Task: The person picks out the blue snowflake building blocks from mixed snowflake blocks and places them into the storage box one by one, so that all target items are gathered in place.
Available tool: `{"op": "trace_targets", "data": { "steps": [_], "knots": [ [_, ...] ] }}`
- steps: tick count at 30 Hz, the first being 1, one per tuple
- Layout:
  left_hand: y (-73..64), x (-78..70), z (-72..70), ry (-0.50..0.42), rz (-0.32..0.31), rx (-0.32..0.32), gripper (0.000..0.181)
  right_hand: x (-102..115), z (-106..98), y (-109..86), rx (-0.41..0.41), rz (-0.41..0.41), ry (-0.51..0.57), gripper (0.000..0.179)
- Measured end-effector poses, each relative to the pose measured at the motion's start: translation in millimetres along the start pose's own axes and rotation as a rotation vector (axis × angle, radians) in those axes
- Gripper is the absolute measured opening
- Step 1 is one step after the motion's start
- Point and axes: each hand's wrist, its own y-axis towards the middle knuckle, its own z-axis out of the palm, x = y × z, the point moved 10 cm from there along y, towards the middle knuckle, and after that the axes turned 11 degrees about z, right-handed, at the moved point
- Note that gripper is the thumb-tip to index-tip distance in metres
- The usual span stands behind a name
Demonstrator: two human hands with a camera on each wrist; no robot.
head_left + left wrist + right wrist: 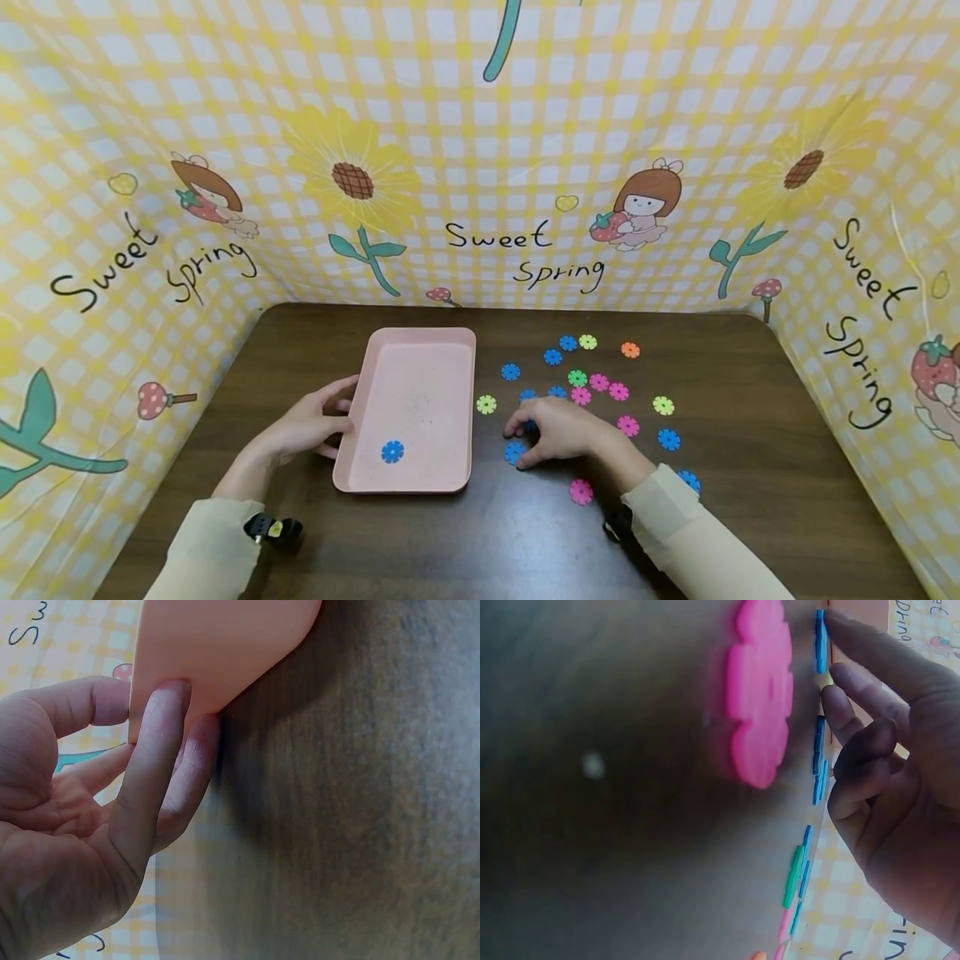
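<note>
A shallow pink tray [442, 481] stands left of centre with one blue snowflake disc [392, 452] inside. My left hand [315, 421] touches the tray's left side. In the left wrist view, one fingertip presses the outer wall [225, 652] and another finger meets the rim. To the right of the tray, my right hand [558, 429] is low over the table. Its thumb and index fingertips are at the edges of a blue snowflake disc [514, 452]. In the right wrist view that blue disc [821, 641] stays by one fingertip; the other fingers are bent.
Loose snowflake discs lie around and beyond my right hand: blue [669, 439], pink [627, 426], green [577, 378], yellow [663, 406] and orange [630, 350]. A pink disc [581, 492] is nearer the front. Checked cloth [480, 167] encloses the brown table [525, 550] at back and sides.
</note>
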Motion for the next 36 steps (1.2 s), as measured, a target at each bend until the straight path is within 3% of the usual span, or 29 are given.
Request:
{"op": "trace_targets", "data": {
  "steps": [18, 31, 36],
  "knots": [
    [0.4, 0.3, -0.8, -0.008, 0.01, 0.002, 0.084, 1, 6, 1.9, 0.027, 0.017, -0.047, 0.024],
    [1.1, 2.7, -2.1, 0.001, 0.007, -0.002, 0.084, 9, 8, 0.3, 0.084, -0.031, 0.053, 0.024],
    [1.0, 3.0, -2.5, 0.003, 0.007, -0.003, 0.084, 11, 11, 1.4, 0.104, -0.06, 0.094, 0.014]
  ]
}}
